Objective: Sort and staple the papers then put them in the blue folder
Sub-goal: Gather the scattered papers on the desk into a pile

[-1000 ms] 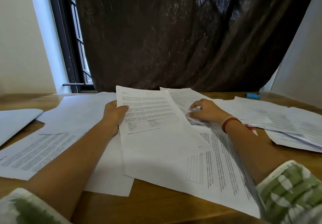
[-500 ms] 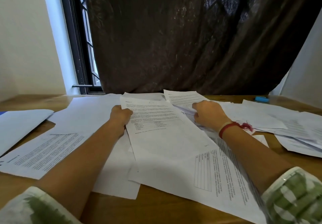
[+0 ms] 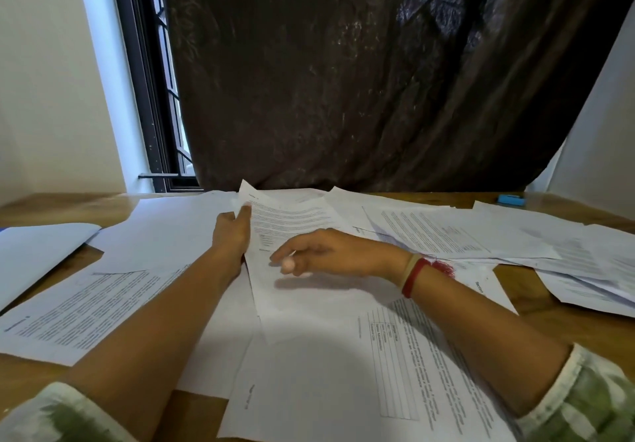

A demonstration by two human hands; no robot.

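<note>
Paper sheets (image 3: 103,311) lie loose on the wooden table (image 3: 549,321), none visibly stapled. Left hand (image 3: 232,235) pinches a printed sheet (image 3: 295,221) by its left edge. Right hand (image 3: 326,252), just right of that grip, is loosely curled and holds nothing. Judged: sorting under way; stapling and filing remain. Cannot identify the blue folder.

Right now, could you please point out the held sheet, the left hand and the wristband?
held sheet (image 3: 299,221): head view, printed area.
left hand (image 3: 233,235): head view, its back.
wristband (image 3: 414,276): head view, red strand.

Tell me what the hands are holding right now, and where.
Left hand pinches the printed sheet at its left edge; right hand holds nothing.
</note>
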